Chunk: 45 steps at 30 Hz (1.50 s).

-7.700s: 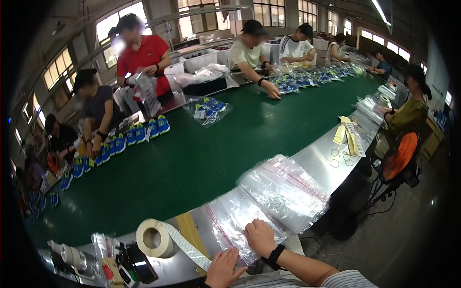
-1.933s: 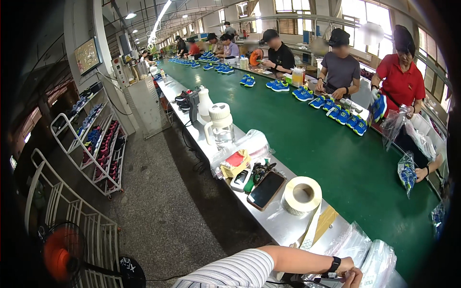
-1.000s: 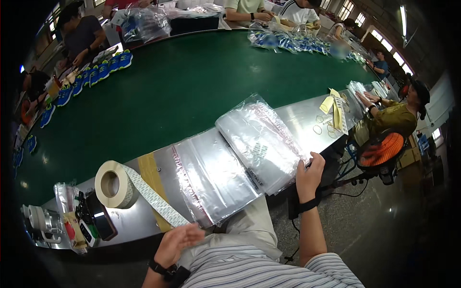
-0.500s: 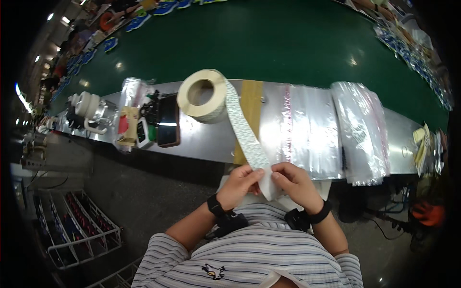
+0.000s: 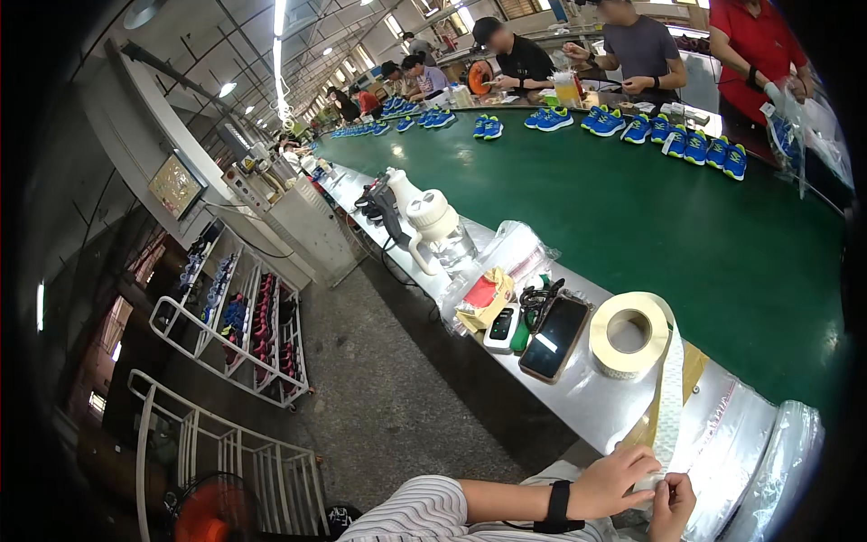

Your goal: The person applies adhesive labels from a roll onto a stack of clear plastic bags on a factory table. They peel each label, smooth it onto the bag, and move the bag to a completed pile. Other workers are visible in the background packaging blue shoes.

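A roll of white labels (image 5: pixel 598 348) stands on the metal ledge at the right. Its unrolled label strip (image 5: pixel 669 397) runs down toward me, over brown tape, to my hands. My left hand (image 5: pixel 614 485) is closed at the strip's lower end, with thumb and fingers pinched. Right beside it, my right hand (image 5: pixel 671 508) also pinches the strip's end, partly cut off by the dark rim. The fingers cover the very tip of the strip. Next to the roll lies a dark phone (image 5: pixel 554 339) with a brown edge.
Clear plastic bags (image 5: pixel 777 465) lie right of the strip. Left along the ledge are a small white device (image 5: pixel 501 329), a plastic jug (image 5: pixel 433 221) and a cardboard piece (image 5: pixel 483 298). Beyond, a green conveyor (image 5: pixel 578 235) carries blue shoes (image 5: pixel 551 118); several people work behind it. Shoe racks (image 5: pixel 244 316) stand left.
My view has swung left and up, so the ledge, roll and hands now appear lower right. People and shoe racks have come into view. Both hands still hold the strip's end.
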Tool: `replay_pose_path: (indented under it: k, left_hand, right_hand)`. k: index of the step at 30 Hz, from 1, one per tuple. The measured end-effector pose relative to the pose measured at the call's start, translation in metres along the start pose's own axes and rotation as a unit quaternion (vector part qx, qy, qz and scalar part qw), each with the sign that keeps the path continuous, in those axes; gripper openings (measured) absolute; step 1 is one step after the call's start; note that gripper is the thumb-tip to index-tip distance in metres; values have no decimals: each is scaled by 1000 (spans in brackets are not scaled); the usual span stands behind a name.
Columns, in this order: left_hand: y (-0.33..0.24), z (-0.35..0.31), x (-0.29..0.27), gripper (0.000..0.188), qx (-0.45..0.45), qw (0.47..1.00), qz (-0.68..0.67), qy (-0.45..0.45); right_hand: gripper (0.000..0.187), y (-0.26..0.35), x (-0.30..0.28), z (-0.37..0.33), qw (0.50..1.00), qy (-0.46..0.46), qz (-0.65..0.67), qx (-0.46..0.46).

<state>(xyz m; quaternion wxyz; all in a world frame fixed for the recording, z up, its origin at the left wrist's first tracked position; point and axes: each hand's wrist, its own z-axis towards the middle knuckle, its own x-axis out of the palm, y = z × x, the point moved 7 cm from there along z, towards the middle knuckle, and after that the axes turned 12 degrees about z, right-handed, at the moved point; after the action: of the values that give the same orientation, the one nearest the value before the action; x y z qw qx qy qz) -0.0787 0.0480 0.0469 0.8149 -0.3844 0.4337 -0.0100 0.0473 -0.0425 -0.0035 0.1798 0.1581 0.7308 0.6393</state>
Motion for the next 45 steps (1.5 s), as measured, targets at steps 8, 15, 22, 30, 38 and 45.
replay_pose_path:
  k: [8, 15, 22, 30, 38, 45]
  left_hand:
    - [34, 12, 25, 18, -136, 970, -180, 92]
    - [41, 28, 23, 11, -171, 951, -244, 88]
    - [23, 39, -2, 9, -23, 991, -134, -7]
    - [-13, -2, 102, 71, 165, 930, 62, 323]
    - [-9, -5, 90, 65, 151, 938, 45, 309]
    - [-36, 63, 125, 36, 63, 883, -336, 320]
  right_hand:
    - [9, 20, 14, 18, 999, -9, -33, -21]
    - [10, 32, 0, 12, 997, 4, -65, -39]
    - [15, 19, -32, -5, 993, -45, -108, -21]
    - [32, 15, -68, 5, 820, -217, -518, -109]
    - [28, -25, -109, -3, 882, -237, -401, -65]
    - [18, -32, -99, -8, 938, -153, -263, -164]
